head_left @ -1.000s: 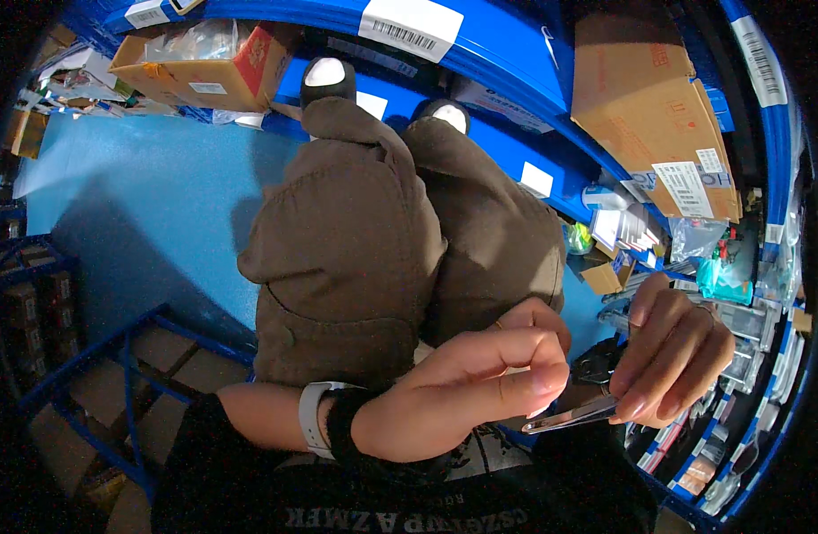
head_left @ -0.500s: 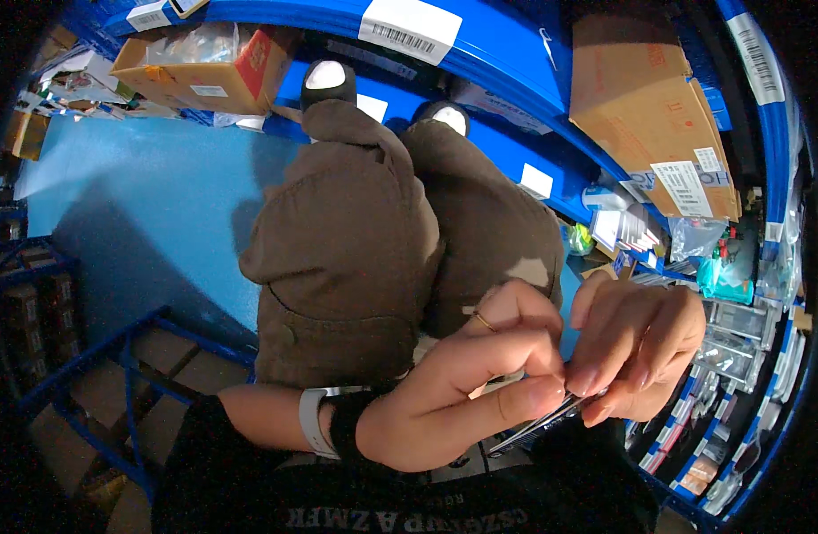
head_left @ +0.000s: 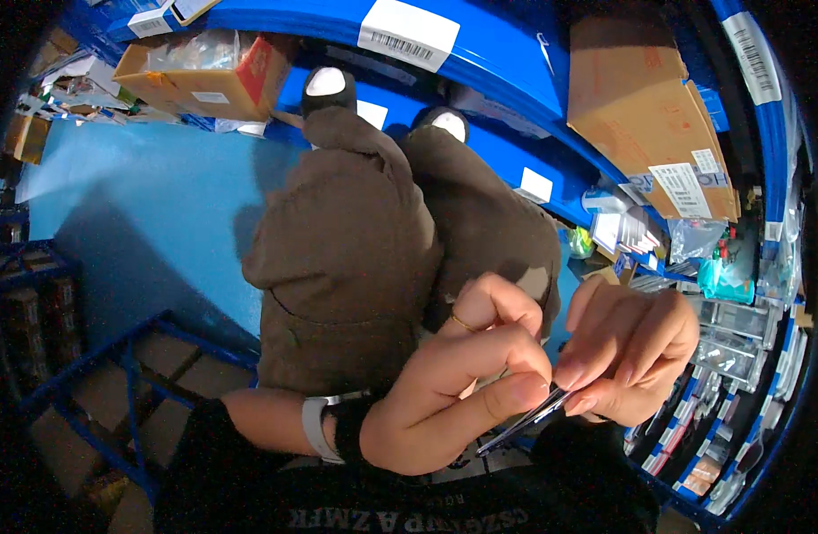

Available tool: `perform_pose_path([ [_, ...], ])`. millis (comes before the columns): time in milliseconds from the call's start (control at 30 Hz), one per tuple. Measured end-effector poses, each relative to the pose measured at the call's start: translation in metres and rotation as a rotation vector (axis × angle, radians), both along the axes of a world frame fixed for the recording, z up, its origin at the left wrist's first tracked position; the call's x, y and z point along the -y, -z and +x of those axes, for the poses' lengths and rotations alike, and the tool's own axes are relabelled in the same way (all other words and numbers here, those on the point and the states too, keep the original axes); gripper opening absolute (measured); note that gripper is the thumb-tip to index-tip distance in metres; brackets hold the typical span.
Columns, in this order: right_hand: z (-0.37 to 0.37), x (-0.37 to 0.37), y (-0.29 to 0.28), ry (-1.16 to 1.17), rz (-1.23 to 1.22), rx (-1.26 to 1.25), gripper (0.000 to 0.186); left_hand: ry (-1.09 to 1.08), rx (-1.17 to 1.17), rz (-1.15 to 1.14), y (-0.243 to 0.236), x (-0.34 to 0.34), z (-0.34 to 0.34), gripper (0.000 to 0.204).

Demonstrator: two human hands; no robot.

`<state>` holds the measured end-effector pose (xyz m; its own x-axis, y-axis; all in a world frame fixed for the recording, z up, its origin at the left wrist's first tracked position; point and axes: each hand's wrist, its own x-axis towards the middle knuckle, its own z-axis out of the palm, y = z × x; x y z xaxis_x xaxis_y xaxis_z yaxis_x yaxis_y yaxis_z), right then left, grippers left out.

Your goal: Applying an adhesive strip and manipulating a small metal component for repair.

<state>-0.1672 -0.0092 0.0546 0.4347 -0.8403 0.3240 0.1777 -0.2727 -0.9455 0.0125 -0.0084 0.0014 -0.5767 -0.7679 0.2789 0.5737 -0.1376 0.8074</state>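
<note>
Both hands meet in front of my torso at the lower right. A thin, flat, shiny dark thing with pale edges [head_left: 522,429] slants down to the left between them; its exact kind cannot be made out. My left hand [head_left: 467,387], with a ring on one finger, pinches it between thumb and curled forefinger. Close against its upper end is my right hand [head_left: 630,351], thumb and fingertips also pressed together on it. The fingers hide that upper end. A pale wristband [head_left: 317,429] circles my left wrist.
Blue shelving [head_left: 507,84] curves along the far side, with an open carton of plastic bags [head_left: 209,93] and a tall cardboard box [head_left: 645,116]. Bins of small packets [head_left: 698,454] line the right. A blue metal frame [head_left: 129,356] stands lower left, beside the blue floor [head_left: 160,196].
Both hands have shifted slightly left, still pinching the thin thing. More of its lower length shows below my left thumb.
</note>
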Motion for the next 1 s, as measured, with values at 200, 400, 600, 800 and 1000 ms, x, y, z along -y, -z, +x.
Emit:
perform_pose_path([
  [200, -0.002, -0.001, 0.003, 0.079, -0.024, 0.0, 0.036, -0.005, 0.042, 0.022, -0.005, 0.001, 0.002, 0.014],
  [400, -0.003, -0.008, -0.008, 0.166, 0.005, -0.091, 0.035, -0.02, 0.076, -0.036, -0.005, -0.001, 0.003, 0.015],
  [600, -0.004, -0.009, -0.01, 0.18, -0.025, -0.114, 0.036, 0.012, 0.104, -0.059, -0.005, 0.0, 0.002, 0.017],
  [800, -0.003, -0.008, -0.012, 0.15, -0.037, -0.19, 0.036, 0.008, 0.103, -0.056, -0.003, -0.001, 0.002, 0.017],
  [1000, -0.006, -0.006, -0.017, 0.116, -0.086, -0.287, 0.033, 0.025, 0.091, -0.079, -0.003, 0.001, 0.0, 0.018],
])
